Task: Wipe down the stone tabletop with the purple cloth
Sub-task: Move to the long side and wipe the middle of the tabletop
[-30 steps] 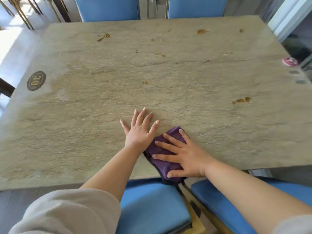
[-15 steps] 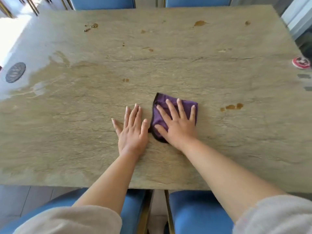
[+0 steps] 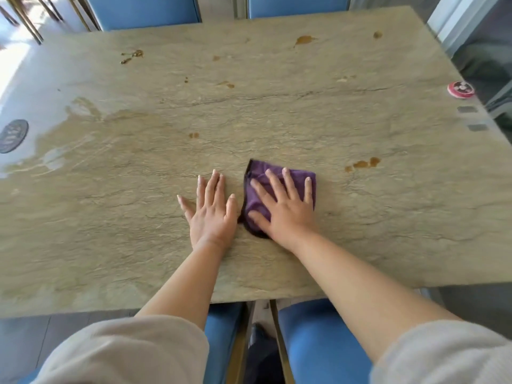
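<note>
The purple cloth (image 3: 257, 176) lies folded on the beige stone tabletop (image 3: 277, 106), a little in from the near edge. My right hand (image 3: 285, 206) presses flat on it with straight, spread fingers, covering most of it. My left hand (image 3: 212, 210) rests flat on the bare stone just left of the cloth, fingers straight. Brown stains mark the stone: a cluster to the right of the cloth (image 3: 363, 164), a small one ahead (image 3: 194, 135), and several more toward the far edge (image 3: 303, 39). A wet sheen covers the left part of the top (image 3: 55, 156).
A round dark disc (image 3: 12, 135) sits at the left edge and a pink round object (image 3: 460, 90) at the right edge, with two grey stickers (image 3: 471, 117) near it. Blue chairs stand at the far side (image 3: 144, 9) and under the near edge (image 3: 318, 342).
My right hand has pushed the cloth from the near edge forward and to the right onto the table. My left hand stayed flat beside it. The view shifted a little.
</note>
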Tool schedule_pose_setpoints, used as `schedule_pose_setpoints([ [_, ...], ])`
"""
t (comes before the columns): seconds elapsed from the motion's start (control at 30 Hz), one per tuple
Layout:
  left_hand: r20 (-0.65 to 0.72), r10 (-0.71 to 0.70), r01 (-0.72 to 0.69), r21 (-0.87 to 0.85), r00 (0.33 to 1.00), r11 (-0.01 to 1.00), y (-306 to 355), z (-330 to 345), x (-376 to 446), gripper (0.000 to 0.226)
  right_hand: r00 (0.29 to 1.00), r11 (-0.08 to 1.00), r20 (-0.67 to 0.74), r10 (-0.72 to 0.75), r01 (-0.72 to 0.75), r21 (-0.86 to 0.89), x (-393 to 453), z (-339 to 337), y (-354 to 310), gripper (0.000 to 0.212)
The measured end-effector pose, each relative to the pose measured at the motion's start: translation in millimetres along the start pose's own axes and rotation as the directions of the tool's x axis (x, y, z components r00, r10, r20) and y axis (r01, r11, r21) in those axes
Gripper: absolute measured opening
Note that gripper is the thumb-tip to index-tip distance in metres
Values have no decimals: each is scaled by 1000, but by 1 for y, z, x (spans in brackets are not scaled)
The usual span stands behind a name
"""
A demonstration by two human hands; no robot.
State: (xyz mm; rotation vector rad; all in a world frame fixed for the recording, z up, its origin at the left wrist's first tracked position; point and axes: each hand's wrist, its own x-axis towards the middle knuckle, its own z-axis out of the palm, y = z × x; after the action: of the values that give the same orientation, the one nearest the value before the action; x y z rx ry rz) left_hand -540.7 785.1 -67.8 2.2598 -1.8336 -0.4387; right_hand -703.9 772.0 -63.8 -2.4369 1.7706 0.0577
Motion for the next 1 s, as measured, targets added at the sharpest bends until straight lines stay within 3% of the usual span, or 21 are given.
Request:
schedule_pose_setpoints([
  [0.07, 20, -26, 26, 8, 999, 1000, 2, 0, 0, 59, 970, 969, 3, -244, 244, -25, -38, 3, 5, 70],
  [0.13, 44, -44, 44, 20, 998, 999, 7, 0, -2, 59, 883, 882, 56, -466, 469, -45, -65, 3, 26, 70],
  [0.23, 79, -47, 50, -28, 996, 998, 27, 2, -9, 59, 795, 792, 132, -592, 604, -90, -66, -4, 65, 68],
  [0.3, 108, -12, 19, -63, 994, 998, 45, 5, -16, 59, 877, 872, 99, -470, 479, -102, -45, -3, 80, 65],
  [0.37, 117, 7, 5, -105, 993, 994, 60, 10, -22, 59, 988, 987, -5, -153, 153, -53, -23, -4, 85, 64],
  [0.43, 100, 12, 2, -137, 995, 991, 72, 15, -28, 57, 998, 998, -15, 63, -63, -22, -11, -4, 81, 64],
  [0.47, 90, 7, 6, -149, 996, 989, 77, 17, -29, 57, 999, 998, 4, 54, -54, -35, -14, -3, 80, 64],
  [0.53, 79, -13, 25, -158, 997, 987, 89, 22, -32, 56, 986, 985, 27, -165, 166, -51, -38, -5, 91, 64],
  [0.6, 61, -17, 25, -132, 998, 991, 102, 28, -33, 54, 906, 903, 66, -418, 423, -74, -71, -6, 122, 66],
  [0.67, 62, -27, 31, -71, 998, 997, 117, 35, -32, 54, 866, 862, 76, -494, 499, -87, -88, -5, 160, 67],
  [0.73, 52, -49, 47, 25, 997, 999, 128, 43, -32, 56, 930, 926, 38, -365, 367, -85, -81, -4, 186, 66],
  [0.8, 19, -69, 67, 93, 997, 993, 132, 49, -32, 57, 992, 991, -18, -122, 121, -55, -53, -7, 195, 65],
  [0.9, -14, -78, 79, 115, 997, 990, 132, 52, -29, 58, 985, 985, 6, 175, -175, 1, 10, -11, 190, 67],
  [1.0, -18, -75, 77, 124, 997, 989, 132, 52, -28, 59, 971, 972, 54, 234, -235, 10, 56, -15, 164, 66],
])
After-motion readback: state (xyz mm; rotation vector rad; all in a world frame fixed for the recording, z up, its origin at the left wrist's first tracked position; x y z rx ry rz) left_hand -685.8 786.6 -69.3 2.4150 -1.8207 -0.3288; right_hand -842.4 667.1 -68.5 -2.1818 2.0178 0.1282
